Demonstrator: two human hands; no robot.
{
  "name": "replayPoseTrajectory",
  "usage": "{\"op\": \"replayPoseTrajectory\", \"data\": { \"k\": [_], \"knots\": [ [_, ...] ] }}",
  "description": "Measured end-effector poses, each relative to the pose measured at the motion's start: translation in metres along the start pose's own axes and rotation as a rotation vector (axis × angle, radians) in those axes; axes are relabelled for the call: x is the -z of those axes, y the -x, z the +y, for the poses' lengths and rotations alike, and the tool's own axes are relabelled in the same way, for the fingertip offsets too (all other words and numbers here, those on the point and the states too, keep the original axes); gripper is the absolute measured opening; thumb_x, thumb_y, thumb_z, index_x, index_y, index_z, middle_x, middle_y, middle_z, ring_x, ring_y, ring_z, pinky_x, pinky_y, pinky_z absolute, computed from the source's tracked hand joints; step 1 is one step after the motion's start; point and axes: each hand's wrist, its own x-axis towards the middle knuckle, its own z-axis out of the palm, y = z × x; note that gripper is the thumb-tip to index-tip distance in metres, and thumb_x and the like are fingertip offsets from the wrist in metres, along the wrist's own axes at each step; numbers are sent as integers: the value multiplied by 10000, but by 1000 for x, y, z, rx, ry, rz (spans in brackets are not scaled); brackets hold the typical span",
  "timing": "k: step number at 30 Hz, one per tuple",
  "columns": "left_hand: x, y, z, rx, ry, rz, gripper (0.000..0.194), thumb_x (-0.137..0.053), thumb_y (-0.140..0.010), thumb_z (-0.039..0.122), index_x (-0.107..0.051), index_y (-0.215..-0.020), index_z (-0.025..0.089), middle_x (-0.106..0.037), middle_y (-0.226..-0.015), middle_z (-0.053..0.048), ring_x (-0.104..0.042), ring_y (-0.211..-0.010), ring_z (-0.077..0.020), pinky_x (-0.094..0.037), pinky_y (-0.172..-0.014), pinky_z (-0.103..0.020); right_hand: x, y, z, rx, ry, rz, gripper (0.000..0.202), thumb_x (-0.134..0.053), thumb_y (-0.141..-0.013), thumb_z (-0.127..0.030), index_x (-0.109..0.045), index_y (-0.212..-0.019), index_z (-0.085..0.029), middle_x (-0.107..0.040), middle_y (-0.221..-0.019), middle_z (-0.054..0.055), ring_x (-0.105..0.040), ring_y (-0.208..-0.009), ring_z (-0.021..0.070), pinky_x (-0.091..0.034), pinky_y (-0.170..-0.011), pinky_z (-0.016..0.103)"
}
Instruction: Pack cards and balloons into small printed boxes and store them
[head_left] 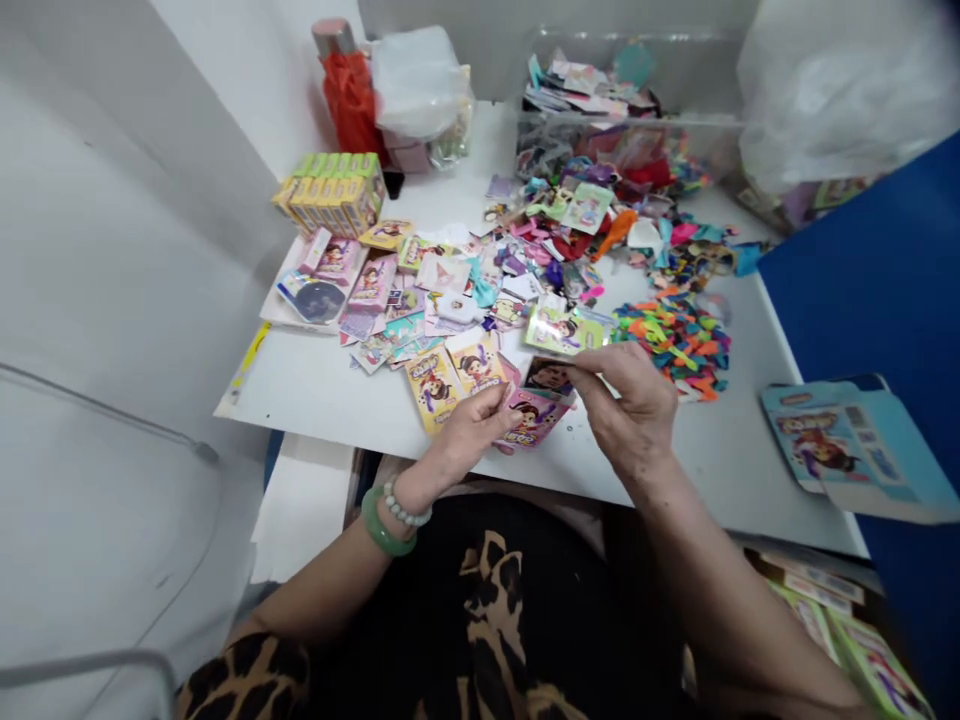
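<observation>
My left hand (472, 430) grips a small pink cardboard box (531, 418) with a cartoon girl on its front, held above the table's near edge. A dark picture card (549, 376) stands partly out of the box's upper opening. My right hand (630, 405) pinches the card's upper right edge between thumb and fingers. Beside my left hand lie two yellow boxes (433, 385) of the same kind. Just behind the card is a green-and-yellow box (564, 330). Whether anything else is inside the pink box is hidden.
Loose cards, bows and trinkets (517, 250) cover the table's middle. Colourful balloons (679, 340) are heaped at the right. Stacked yellow-green boxes (334, 192) stand at the back left. A clear bin (637, 120) is at the back, and an opened blue box (847, 445) overhangs the right edge.
</observation>
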Motion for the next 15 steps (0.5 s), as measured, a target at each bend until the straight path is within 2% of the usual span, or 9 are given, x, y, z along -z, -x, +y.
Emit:
{"op": "replayPoseTrajectory", "data": {
  "k": [4, 6, 10, 13, 15],
  "knots": [
    [-10, 0, -15, 71, 0, -149, 522, -814, -819, 563, -741, -1173, 186, -753, -1064, -82, -700, -902, -217, -557, -682, -272, 26, 32, 5, -115, 38, -161, 152, -610, -957, -312, -733, -867, -311, -703, -764, 29, -636, -732, 239, -523, -698, 406],
    [-15, 0, -20, 109, 23, -169, 532, -812, -828, 557, -742, -1198, 181, -754, -1058, -84, -690, -883, -206, -547, -681, -269, 35, 48, 6, -170, 52, -233, 175, -581, -968, -296, -740, -902, -327, -713, -790, 40, -629, -742, 247, -520, -695, 418],
    [-21, -1, -24, 166, 32, -189, 578, -802, -837, 565, -721, -1275, 197, -750, -1076, -80, -678, -834, -186, -543, -641, -260, 40, 65, 11, -136, 135, -335, 284, -500, -969, -239, -748, -863, -327, -739, -926, 70, -644, -874, 269, -536, -773, 445],
    [-19, -3, -23, 163, 58, -129, 557, -828, -815, 551, -730, -1224, 186, -745, -1055, -70, -683, -826, -182, -558, -640, -259, 40, 59, 28, -180, 115, -301, 280, -490, -964, -247, -755, -917, -328, -726, -1012, 70, -672, -962, 262, -561, -822, 430],
    [-15, -4, -22, 145, 81, -37, 533, -841, -805, 539, -732, -1176, 173, -741, -1018, -61, -688, -812, -181, -567, -638, -261, 41, 48, 49, -303, 249, -245, 267, -488, -950, -242, -747, -948, -306, -719, -1071, 84, -673, -1021, 278, -554, -860, 435]
  ]
}}
